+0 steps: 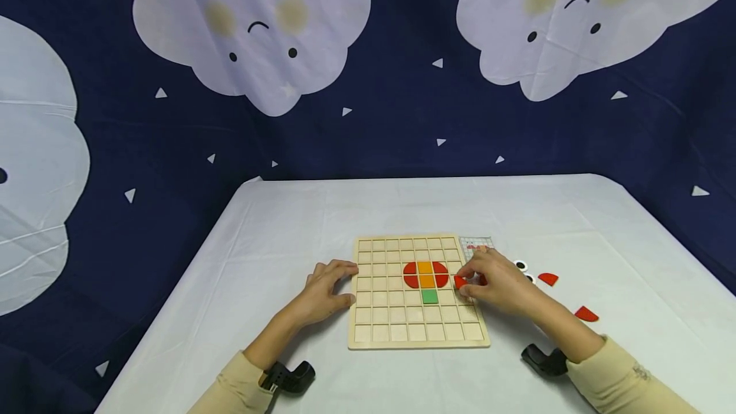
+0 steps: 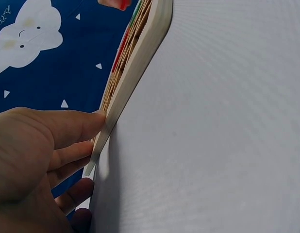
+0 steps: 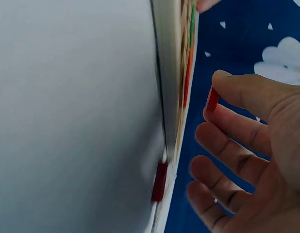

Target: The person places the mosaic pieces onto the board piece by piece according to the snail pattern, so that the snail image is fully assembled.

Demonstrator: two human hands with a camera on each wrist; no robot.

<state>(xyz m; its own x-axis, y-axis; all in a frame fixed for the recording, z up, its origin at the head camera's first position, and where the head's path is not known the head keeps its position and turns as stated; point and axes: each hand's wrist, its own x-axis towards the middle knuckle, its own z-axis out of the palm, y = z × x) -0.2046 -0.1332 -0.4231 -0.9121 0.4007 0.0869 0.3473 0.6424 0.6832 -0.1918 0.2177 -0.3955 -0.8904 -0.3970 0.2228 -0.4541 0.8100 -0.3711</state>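
Observation:
A wooden grid board [image 1: 379, 334] lies on the white table. On it, orange square tiles [image 1: 425, 268] sit between rounded red pieces [image 1: 411, 275], with a green square tile [image 1: 429, 296] just below. My left hand [image 1: 324, 292] rests its thumb and fingertips against the board's left edge; in the left wrist view the thumb [image 2: 77, 127] lies along that edge. Between thumb and index finger, my right hand [image 1: 500, 283] pinches a small red piece [image 3: 212, 99] over the board's right side. Its other fingers are loosely bent.
Beyond the right hand lie round eye pieces [image 1: 520, 266] and two red quarter-round pieces, one farther [image 1: 549, 279] and one nearer [image 1: 586, 314]. A printed pattern card [image 1: 476, 243] lies by the board's upper right corner, partly covered by the hand. A dark cloud-print curtain [image 1: 397, 82] hangs behind.

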